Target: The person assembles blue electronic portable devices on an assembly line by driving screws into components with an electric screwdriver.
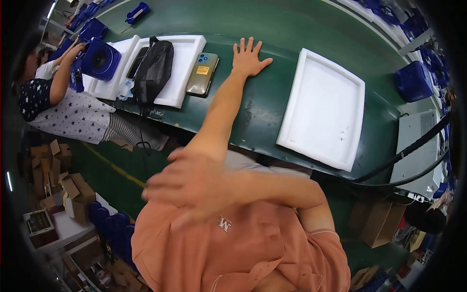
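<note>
My left hand (pixel 249 59) lies palm down on the green worktable (pixel 262 112), its fingers spread and nothing in them. My left arm is stretched out ahead. Across my chest reaches my right arm, and my right hand (pixel 187 182), blurred by motion, is at my left upper arm by the orange sleeve; its fingers look stretched out and hold nothing visible. Left of my outstretched forearm lies a phone (pixel 202 75) with a shiny back and a yellow label. To the right is a shallow white foam tray (pixel 325 107) with a raised rim.
A black mesh bag (pixel 154 73) rests on another white foam tray (pixel 187 48) at the left. Beyond it a co-worker handles a blue speaker-like housing (pixel 101 59). Black cables (pixel 408 151) cross the right side near a blue bin (pixel 413 82). Cardboard boxes (pixel 78 192) stand lower left.
</note>
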The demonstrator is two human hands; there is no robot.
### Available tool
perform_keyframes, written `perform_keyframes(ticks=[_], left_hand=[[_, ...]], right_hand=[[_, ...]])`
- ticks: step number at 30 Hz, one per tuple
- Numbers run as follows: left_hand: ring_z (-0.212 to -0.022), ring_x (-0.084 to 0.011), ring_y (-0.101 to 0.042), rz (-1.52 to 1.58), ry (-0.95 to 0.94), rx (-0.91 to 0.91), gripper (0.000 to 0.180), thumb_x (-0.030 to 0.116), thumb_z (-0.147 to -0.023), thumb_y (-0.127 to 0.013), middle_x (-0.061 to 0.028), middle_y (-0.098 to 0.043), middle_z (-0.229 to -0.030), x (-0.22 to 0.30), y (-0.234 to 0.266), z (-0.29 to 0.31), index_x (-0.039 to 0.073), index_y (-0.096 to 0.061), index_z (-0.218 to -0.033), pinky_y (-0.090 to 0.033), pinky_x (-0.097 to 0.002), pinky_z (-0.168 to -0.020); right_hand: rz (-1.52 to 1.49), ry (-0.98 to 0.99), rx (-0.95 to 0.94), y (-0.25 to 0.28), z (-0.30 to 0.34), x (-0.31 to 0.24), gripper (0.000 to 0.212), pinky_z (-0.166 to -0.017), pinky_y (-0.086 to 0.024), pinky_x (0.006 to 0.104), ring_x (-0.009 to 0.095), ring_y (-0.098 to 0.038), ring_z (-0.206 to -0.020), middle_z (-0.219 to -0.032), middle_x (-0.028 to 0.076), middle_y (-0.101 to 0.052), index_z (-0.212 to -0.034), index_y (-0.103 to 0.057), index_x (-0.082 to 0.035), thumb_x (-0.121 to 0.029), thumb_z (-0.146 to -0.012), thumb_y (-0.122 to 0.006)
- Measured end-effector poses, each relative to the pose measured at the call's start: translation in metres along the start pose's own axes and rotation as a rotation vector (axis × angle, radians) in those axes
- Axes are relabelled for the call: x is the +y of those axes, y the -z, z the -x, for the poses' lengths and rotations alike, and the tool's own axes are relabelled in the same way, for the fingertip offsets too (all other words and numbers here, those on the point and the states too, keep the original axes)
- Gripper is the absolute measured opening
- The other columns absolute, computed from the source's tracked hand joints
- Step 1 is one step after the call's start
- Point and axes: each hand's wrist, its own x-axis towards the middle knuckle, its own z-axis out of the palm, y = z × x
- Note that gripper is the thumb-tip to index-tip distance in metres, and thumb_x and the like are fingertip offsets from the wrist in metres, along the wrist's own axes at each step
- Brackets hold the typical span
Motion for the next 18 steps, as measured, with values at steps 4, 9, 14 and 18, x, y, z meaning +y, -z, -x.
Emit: perform_keyframes(ticks=[4, 9, 14, 18], left_hand=[[-0.159, -0.0361, -0.006, 0.005, -0.005, -0.049, 0.093, 0.08, -0.094, -0.037, -0.0093, -0.013, -0.173, 0.002, 0.005, 0.0, 0.022, -0.023, -0.166, -0.006, -0.0562, -0.126], [-0.16, -0.0372, -0.004, 0.075, -0.023, -0.054, 0.095, 0.079, -0.092, -0.043, -0.0092, -0.012, -0.174, -0.007, 0.003, -0.005, 0.022, -0.024, -0.165, -0.002, -0.0574, -0.126], [-0.159, -0.0387, -0.009, 0.07, 0.009, 0.034, 0.095, 0.078, -0.091, -0.046, -0.0126, -0.018, -0.172, -0.023, 0.004, 0.002, 0.019, -0.029, -0.164, -0.007, -0.0592, -0.125], [-0.157, -0.0414, -0.013, 0.118, -0.045, 0.062, 0.091, 0.074, -0.091, -0.05, -0.0168, -0.024, -0.169, 0.005, 0.016, 0.007, 0.016, -0.037, -0.16, -0.01, -0.0611, -0.124]], right_hand=[[0.321, -0.116, -0.026, 0.017, 0.024, 0.061, 0.065, -0.113, -0.036, 0.0549, 0.029, -0.059, -0.123, -0.128, 0.009, -0.066, -0.133, -0.064, -0.011, -0.062, -0.092, -0.062], [0.68, -0.405, 0.068, 0.067, 0.055, 0.109, 0.068, -0.118, -0.025, 0.0587, 0.036, -0.049, -0.136, -0.137, 0.011, -0.061, -0.13, -0.066, -0.012, -0.067, -0.089, -0.061], [0.958, -1.099, 0.222, 0.166, 0.168, 0.17, 0.078, -0.122, -0.01, 0.0645, 0.044, -0.019, -0.155, -0.165, 0.015, -0.035, -0.155, -0.046, -0.016, -0.065, -0.095, -0.057], [1.137, -1.362, 0.492, 0.215, 0.303, 0.187, 0.067, -0.124, -0.013, 0.0603, 0.041, -0.023, -0.154, -0.165, 0.014, -0.036, -0.156, -0.046, -0.017, -0.057, -0.103, -0.047]])
